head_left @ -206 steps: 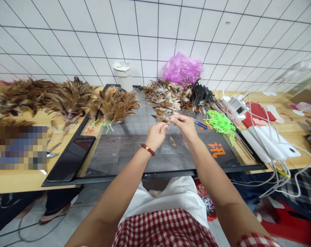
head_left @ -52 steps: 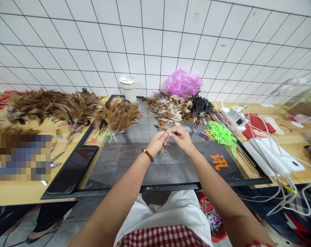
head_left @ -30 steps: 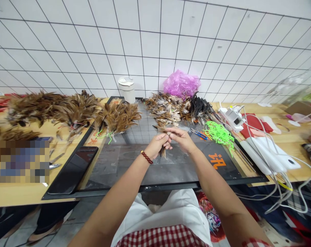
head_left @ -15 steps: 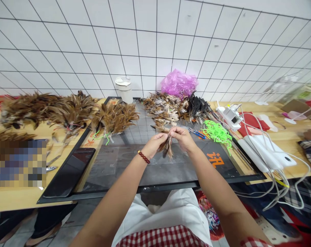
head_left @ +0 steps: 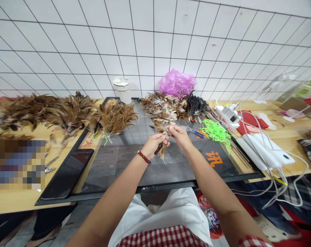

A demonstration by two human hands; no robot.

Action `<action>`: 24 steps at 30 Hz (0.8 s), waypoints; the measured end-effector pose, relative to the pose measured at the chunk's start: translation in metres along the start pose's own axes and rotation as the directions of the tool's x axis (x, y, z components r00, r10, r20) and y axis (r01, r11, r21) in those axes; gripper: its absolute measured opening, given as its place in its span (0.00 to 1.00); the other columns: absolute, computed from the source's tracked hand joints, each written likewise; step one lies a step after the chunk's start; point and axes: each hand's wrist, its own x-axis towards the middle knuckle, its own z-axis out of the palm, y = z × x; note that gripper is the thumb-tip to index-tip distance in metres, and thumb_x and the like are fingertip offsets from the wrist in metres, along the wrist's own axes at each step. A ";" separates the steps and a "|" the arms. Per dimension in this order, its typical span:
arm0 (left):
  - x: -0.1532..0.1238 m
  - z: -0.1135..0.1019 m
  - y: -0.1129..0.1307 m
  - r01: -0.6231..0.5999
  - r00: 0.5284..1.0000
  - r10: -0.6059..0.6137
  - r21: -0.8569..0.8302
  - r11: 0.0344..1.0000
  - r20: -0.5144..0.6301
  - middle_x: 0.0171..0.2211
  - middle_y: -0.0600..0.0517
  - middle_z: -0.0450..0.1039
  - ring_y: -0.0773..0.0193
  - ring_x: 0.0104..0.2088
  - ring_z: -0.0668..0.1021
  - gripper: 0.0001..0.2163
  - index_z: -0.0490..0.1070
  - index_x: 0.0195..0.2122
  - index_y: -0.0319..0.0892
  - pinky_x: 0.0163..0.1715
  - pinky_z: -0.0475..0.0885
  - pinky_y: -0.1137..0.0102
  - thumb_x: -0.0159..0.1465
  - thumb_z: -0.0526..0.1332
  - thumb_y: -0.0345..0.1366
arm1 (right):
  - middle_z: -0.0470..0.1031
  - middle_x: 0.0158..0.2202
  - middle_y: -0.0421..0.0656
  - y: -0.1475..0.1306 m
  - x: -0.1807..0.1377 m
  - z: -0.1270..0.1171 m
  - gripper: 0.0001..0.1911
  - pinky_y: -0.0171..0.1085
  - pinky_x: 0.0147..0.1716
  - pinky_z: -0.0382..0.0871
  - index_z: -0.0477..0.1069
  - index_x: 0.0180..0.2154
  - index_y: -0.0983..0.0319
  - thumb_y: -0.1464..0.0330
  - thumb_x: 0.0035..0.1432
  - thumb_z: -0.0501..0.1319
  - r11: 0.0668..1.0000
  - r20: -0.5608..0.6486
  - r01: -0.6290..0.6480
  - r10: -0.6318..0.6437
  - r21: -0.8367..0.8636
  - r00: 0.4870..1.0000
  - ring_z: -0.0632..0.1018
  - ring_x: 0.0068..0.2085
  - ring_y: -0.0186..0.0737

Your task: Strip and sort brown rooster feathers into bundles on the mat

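Note:
My left hand (head_left: 154,144), with a dark red bead bracelet (head_left: 144,157) at the wrist, is closed on a small bunch of brown feathers (head_left: 161,153). The tips hang down below its fingers. At the bunch's upper end my right hand (head_left: 180,137) pinches with thumb and forefinger, close to the left fingertips. Just beyond the hands spreads a pile of brown and cream feathers (head_left: 162,109). Black feathers (head_left: 196,106) lie at its right end. Beneath my hands is a dark glass-topped board (head_left: 171,171) with a black frame.
Bright green ties (head_left: 217,132) and blue-handled scissors (head_left: 195,132) lie to the right, before a white power strip (head_left: 268,151) with tangled cables. Left are tied feather bundles (head_left: 114,118) and a black phone (head_left: 68,174). A white cup (head_left: 122,91) and pink plastic bag (head_left: 177,82) stand behind.
My left hand has closed further around the bunch, and the feather tips have swung down and left. My right fingers have shifted slightly left at its upper end.

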 end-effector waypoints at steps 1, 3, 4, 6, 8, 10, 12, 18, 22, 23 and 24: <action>-0.001 0.001 0.001 0.029 0.999 -0.028 -0.052 0.998 0.016 0.19 0.55 0.66 0.66 0.25 0.75 0.10 0.70 0.26 0.36 0.35 0.71 0.67 0.51 0.66 0.39 | 0.70 0.26 0.38 0.000 0.001 -0.002 0.14 0.33 0.33 0.65 0.76 0.35 0.61 0.58 0.52 0.62 0.999 0.009 -0.031 0.031 0.043 0.999 0.68 0.28 0.29; -0.002 0.002 0.002 0.060 0.998 -0.056 -0.103 0.993 0.041 0.19 0.55 0.66 0.67 0.23 0.75 0.10 0.70 0.27 0.35 0.35 0.72 0.66 0.52 0.66 0.37 | 0.71 0.27 0.38 -0.002 0.001 -0.004 0.15 0.32 0.32 0.65 0.76 0.39 0.61 0.59 0.52 0.62 0.993 0.053 -0.089 0.085 0.082 0.995 0.67 0.26 0.28; -0.002 0.002 0.002 0.067 0.997 -0.062 -0.110 0.992 0.045 0.19 0.55 0.66 0.67 0.23 0.75 0.10 0.69 0.27 0.35 0.34 0.72 0.66 0.52 0.66 0.37 | 0.71 0.26 0.38 -0.002 0.000 -0.004 0.16 0.32 0.31 0.65 0.76 0.39 0.62 0.59 0.51 0.63 0.991 0.079 -0.112 0.105 0.079 0.991 0.68 0.26 0.28; -0.002 0.002 0.003 0.071 0.997 -0.068 -0.105 0.992 0.037 0.19 0.55 0.66 0.67 0.22 0.75 0.09 0.69 0.27 0.35 0.32 0.72 0.68 0.53 0.66 0.36 | 0.71 0.24 0.38 -0.004 -0.003 -0.003 0.16 0.32 0.29 0.66 0.75 0.39 0.62 0.60 0.50 0.64 0.988 0.141 -0.143 0.134 0.060 0.981 0.70 0.26 0.30; -0.001 0.001 0.002 0.072 0.997 -0.069 -0.079 0.994 0.029 0.19 0.55 0.66 0.68 0.21 0.74 0.09 0.69 0.27 0.34 0.30 0.71 0.70 0.52 0.66 0.35 | 0.71 0.22 0.38 -0.006 -0.005 0.001 0.15 0.33 0.26 0.66 0.75 0.38 0.62 0.60 0.50 0.64 0.987 0.195 -0.147 0.134 0.056 0.972 0.72 0.25 0.32; -0.001 0.001 0.001 0.066 0.997 -0.065 -0.050 0.997 0.032 0.19 0.54 0.67 0.68 0.21 0.74 0.10 0.69 0.26 0.34 0.28 0.70 0.71 0.51 0.67 0.36 | 0.70 0.21 0.37 -0.006 -0.007 0.003 0.12 0.33 0.24 0.66 0.74 0.32 0.63 0.60 0.50 0.65 0.991 0.204 -0.119 0.104 0.064 0.974 0.72 0.23 0.32; -0.001 0.002 0.000 0.066 0.996 -0.064 -0.037 0.997 0.056 0.21 0.53 0.69 0.68 0.22 0.75 0.11 0.69 0.26 0.35 0.28 0.70 0.72 0.51 0.67 0.38 | 0.69 0.20 0.36 -0.005 -0.006 0.003 0.11 0.32 0.23 0.65 0.72 0.27 0.63 0.61 0.50 0.65 0.993 0.174 -0.089 0.074 0.079 0.982 0.71 0.21 0.31; 0.001 0.004 -0.004 -0.024 1.000 0.024 0.021 0.999 0.014 0.17 0.55 0.65 0.71 0.18 0.70 0.12 0.70 0.25 0.34 0.26 0.71 0.70 0.50 0.67 0.39 | 0.69 0.22 0.37 -0.005 -0.005 0.004 0.09 0.34 0.29 0.66 0.73 0.24 0.63 0.64 0.48 0.65 0.999 0.093 -0.043 0.040 0.025 0.995 0.71 0.25 0.31; 0.002 0.007 -0.005 -0.033 0.999 0.033 -0.004 0.999 -0.033 0.16 0.55 0.64 0.71 0.17 0.68 0.09 0.71 0.25 0.34 0.25 0.71 0.69 0.52 0.65 0.36 | 0.69 0.22 0.38 -0.003 -0.003 0.012 0.07 0.34 0.31 0.64 0.74 0.22 0.63 0.66 0.43 0.67 0.997 -0.068 -0.041 0.045 0.063 0.997 0.70 0.27 0.32; 0.002 0.008 -0.005 -0.025 0.999 0.024 -0.026 0.999 -0.035 0.15 0.55 0.64 0.71 0.17 0.68 0.08 0.71 0.25 0.34 0.25 0.71 0.69 0.52 0.65 0.35 | 0.69 0.22 0.37 -0.002 -0.001 0.012 0.07 0.34 0.31 0.63 0.73 0.22 0.63 0.66 0.42 0.67 0.996 -0.120 -0.042 0.051 0.080 0.991 0.69 0.26 0.31; 0.001 0.008 -0.004 -0.014 0.999 0.013 -0.050 0.999 -0.033 0.15 0.55 0.63 0.71 0.17 0.68 0.08 0.70 0.25 0.34 0.26 0.71 0.69 0.52 0.65 0.35 | 0.69 0.21 0.37 -0.001 0.001 0.011 0.07 0.34 0.30 0.62 0.73 0.21 0.63 0.66 0.42 0.66 0.994 -0.181 -0.040 0.058 0.099 0.982 0.67 0.25 0.30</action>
